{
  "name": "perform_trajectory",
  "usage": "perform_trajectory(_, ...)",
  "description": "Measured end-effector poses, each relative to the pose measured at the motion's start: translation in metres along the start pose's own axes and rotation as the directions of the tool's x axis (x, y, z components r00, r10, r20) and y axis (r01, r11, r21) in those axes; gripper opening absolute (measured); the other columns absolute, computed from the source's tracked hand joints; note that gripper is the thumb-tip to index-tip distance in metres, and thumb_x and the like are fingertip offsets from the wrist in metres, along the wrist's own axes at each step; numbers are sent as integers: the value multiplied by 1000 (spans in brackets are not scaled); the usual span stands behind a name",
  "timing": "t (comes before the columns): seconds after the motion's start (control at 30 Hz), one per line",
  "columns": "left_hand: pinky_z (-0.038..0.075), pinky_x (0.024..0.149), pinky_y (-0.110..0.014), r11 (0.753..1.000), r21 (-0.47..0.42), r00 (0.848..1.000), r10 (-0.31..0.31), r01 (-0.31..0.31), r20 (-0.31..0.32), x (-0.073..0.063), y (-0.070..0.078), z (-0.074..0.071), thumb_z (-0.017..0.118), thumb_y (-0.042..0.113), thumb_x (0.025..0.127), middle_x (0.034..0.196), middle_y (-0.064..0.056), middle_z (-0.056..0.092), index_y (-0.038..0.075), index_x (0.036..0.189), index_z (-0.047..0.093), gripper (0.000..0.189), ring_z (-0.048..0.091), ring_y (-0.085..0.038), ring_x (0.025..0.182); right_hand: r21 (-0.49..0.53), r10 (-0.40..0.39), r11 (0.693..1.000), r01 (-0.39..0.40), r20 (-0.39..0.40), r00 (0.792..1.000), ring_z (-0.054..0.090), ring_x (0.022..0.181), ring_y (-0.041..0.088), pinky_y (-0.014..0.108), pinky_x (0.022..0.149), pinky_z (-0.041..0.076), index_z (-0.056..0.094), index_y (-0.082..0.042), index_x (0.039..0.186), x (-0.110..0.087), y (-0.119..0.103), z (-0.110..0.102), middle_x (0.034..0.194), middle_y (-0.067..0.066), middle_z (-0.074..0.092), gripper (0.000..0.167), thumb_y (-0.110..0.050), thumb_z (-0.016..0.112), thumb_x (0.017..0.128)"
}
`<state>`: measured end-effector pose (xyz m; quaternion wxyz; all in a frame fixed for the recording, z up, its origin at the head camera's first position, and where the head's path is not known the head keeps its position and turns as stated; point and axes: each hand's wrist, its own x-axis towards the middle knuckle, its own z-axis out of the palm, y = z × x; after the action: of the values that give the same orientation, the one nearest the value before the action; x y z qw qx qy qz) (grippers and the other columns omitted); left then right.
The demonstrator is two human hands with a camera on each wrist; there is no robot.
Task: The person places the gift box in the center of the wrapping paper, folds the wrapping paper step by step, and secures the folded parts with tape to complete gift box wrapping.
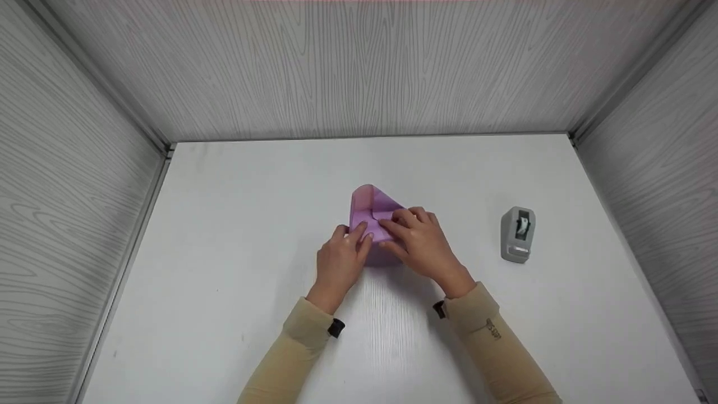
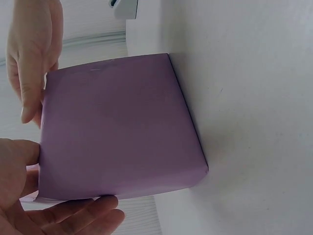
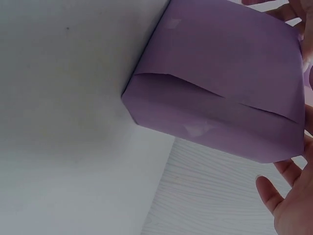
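Observation:
A box wrapped in purple paper (image 1: 384, 257) stands on the table between both hands. Its upper end has loose paper flaps (image 1: 363, 197), one of them rising to a point at the far side. My left hand (image 1: 339, 261) grips the upper left corner, its thumb at the near edge and its fingers along the side (image 2: 73, 215). With extended fingers my right hand (image 1: 423, 244) presses a folded flap on top, its thumb at the near rim. In the right wrist view a lapped seam (image 3: 215, 93) and bits of clear tape (image 3: 198, 128) show on the wrapped side.
A grey tape dispenser (image 1: 517, 234) with a roll in it stands on the white table (image 1: 224, 224), right of the box. Grey wood-grain panels (image 1: 359, 73) enclose the table at the back and on both sides.

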<state>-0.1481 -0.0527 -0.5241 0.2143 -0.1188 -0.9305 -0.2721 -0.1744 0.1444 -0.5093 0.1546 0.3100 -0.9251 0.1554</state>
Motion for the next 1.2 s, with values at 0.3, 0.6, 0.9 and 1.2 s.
perform_trajectory(0.3, 55, 54, -43, 1000, -4, 1000, 7, -6, 29, 1, 0, -2, 60, 32, 98, 92, -17, 64, 12, 121, 71, 33, 65, -28, 63, 33, 25, 999, -25, 2, 1000, 50, 106, 27, 49, 88, 38, 70, -19, 125, 6, -2, -2, 114, 5, 58, 38, -43, 56, 99)
perform_trajectory(0.6, 54, 51, -43, 999, -29, 999, 28, -28, -19, 0, -1, 1, 61, 32, 98, 88, -16, 64, 12, 118, 72, 31, 65, -28, 62, 553, 298, 814, -180, -130, 946, 62, 94, 23, 45, 80, 51, 68, -1, 105, 3, 26, -8, 98, 10, 66, 17, 2, 70, 88)
perform_trajectory(0.9, 54, 53, -42, 999, -40, 1000, 4, -4, 6, -1, 0, 0, 60, 34, 98, 90, -15, 64, 13, 121, 72, 33, 65, -27, 65, 673, 423, 569, -473, 253, 870, 58, 112, 29, 43, 92, 46, 60, 6, 121, 18, 33, -25, 116, 18, 64, 31, -7, 65, 93)
perform_trajectory(1.2, 54, 53, -45, 1000, -14, 1000, -7, 8, 15, 0, 0, 0, 61, 34, 97, 91, -16, 64, 14, 121, 71, 33, 66, -30, 65, 765, 398, 403, -503, 348, 849, 59, 85, 17, 38, 82, 50, 67, 7, 107, 31, 52, -5, 93, 8, 65, 19, -4, 64, 91)
